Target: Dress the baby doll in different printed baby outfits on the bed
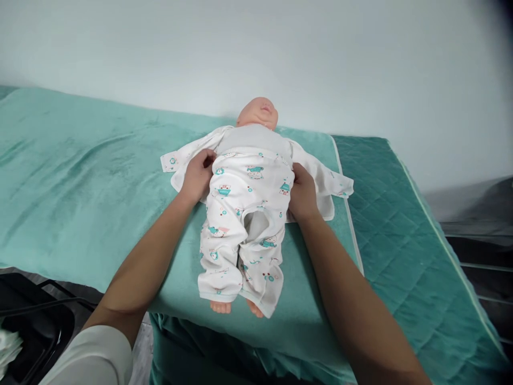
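Observation:
A baby doll (258,113) lies on its back, head toward the wall and feet toward me. It wears white open-crotch baby pants (250,187) with teal and pink prints, pulled up over its belly. A white baby shirt (324,179) is spread open under it, sleeves out to both sides. My left hand (198,177) is closed at the waist side of the pants on the left. On the opposite side my right hand (303,192) grips the pants near the waistband, its fingertips hidden. The doll's toes (220,307) show below the cuffs.
The doll rests on a light green sheet (100,214) over a bed against a white wall (240,48). A darker quilted teal cover (401,230) shows at right. A black container (36,331) stands on the floor at lower left.

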Available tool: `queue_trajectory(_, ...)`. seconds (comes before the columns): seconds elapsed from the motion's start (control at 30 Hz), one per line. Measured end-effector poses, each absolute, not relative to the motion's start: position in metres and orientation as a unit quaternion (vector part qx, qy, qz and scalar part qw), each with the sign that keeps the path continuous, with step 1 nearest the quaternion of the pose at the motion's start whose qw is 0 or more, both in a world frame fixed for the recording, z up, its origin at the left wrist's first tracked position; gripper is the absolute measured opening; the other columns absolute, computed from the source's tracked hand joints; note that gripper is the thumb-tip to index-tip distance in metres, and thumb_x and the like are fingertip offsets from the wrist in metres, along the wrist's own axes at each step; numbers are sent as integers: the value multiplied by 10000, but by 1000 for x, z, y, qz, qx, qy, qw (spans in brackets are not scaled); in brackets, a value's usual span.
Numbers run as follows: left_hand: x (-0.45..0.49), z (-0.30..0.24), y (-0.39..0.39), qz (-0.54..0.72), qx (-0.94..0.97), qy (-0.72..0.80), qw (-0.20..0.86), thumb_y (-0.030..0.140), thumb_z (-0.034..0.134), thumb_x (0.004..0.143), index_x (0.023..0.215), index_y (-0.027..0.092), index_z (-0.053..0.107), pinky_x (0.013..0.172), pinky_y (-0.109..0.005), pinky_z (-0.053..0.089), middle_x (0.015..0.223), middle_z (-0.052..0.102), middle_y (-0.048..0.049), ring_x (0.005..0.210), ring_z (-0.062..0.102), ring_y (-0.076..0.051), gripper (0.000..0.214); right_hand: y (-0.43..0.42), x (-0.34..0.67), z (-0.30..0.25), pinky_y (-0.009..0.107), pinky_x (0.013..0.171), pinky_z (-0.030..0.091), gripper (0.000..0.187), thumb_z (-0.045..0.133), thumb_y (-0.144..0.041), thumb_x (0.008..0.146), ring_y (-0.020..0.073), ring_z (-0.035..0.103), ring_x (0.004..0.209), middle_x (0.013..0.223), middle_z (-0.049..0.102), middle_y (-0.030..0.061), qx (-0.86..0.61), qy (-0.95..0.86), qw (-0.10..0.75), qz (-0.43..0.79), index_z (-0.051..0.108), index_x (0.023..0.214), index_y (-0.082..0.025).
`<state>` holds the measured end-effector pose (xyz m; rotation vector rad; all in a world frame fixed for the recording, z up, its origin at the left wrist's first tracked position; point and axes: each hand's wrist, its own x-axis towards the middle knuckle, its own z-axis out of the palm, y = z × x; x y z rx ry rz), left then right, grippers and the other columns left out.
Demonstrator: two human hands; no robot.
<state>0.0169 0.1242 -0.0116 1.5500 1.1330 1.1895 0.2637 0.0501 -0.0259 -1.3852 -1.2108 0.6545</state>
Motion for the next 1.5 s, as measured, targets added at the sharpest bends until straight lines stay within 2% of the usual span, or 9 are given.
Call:
queue_trajectory(0.27, 18, -6, 125, 540, 690, 391, 282, 338, 662, 920, 1000, 241, 704, 959, -335, 522, 1106, 688, -40, 1072, 632, -190, 133, 47, 265, -22, 386, 904, 535, 100, 658, -351, 919, 212, 622, 987, 1030, 644, 26, -527, -571, 620, 108, 678, 998, -294)
queue_trajectory(0.5, 12, 5, 129, 441, 789, 312, 293, 403, 649, 962, 1029, 239, 729, 926, -336, 524, 1139, 687, -58, 1091, 641, -197, 195, 48, 269, -11, 438, 968, 502, 238, 722, -506, 907, 244, 600, 1053, 1043, 648, 32, -495, -646, 564, 141, 677, 1014, -299)
queue_trajectory(0.7, 14, 17, 134, 373, 798, 330, 340, 400, 718, 893, 868, 202, 599, 775, -290, 471, 945, 659, -26, 856, 593, -162, 232, 55, 267, 1, 439, 1003, 474, 406, 779, -588, 835, 256, 564, 1108, 1134, 588, 50, -528, -677, 485, 166, 617, 1048, -282)
queue_trajectory(0.9, 21, 23, 144, 347, 816, 361, 289, 427, 631, 970, 877, 231, 512, 748, -318, 420, 785, 582, 1, 774, 563, -183, 247, 72, 265, 11, 471, 1090, 433, 488, 788, -709, 769, 283, 538, 1177, 1091, 561, 59, -497, -702, 455, 229, 614, 844, -260)
queue_trajectory(1.03, 32, 11, 170, 384, 798, 374, 276, 490, 584, 1001, 911, 242, 491, 801, -361, 452, 790, 546, -10, 819, 591, -213, 279, 85, 268, 19, 424, 1001, 462, 557, 738, -744, 796, 246, 559, 1057, 983, 576, 47, -487, -696, 436, 296, 546, 680, -234)
queue_trajectory(1.13, 38, 1, 187, 391, 786, 388, 279, 520, 549, 1018, 948, 235, 496, 847, -397, 477, 825, 533, -21, 874, 614, -226, 298, 95, 276, 24, 375, 847, 481, 557, 772, -709, 779, 215, 555, 921, 890, 573, 33, -486, -677, 418, 361, 534, 639, -226)
queue_trajectory(1.27, 39, -6, 192, 377, 776, 424, 275, 505, 461, 1060, 1005, 222, 506, 887, -433, 497, 866, 536, -31, 920, 633, -229, 292, 114, 289, 20, 301, 588, 371, 520, 811, -666, 745, 144, 432, 646, 690, 493, -12, -524, -593, 426, 438, 541, 666, -228)
queue_trajectory(1.4, 41, -7, 185, 372, 782, 438, 241, 491, 430, 1071, 1049, 238, 517, 900, -430, 512, 886, 588, -42, 954, 649, -238, 269, 129, 284, 10, 292, 561, 328, 447, 759, -611, 824, 133, 380, 612, 650, 457, -25, -555, -582, 477, 355, 548, 693, -239)
queue_trajectory(1.5, 45, -4, 181, 360, 798, 453, 168, 472, 450, 1060, 1059, 249, 537, 980, -434, 497, 1018, 659, -91, 1129, 643, -283, 240, 128, 275, 5, 311, 602, 363, 402, 690, -548, 906, 144, 385, 628, 638, 410, -30, -584, -596, 494, 245, 527, 696, -246)
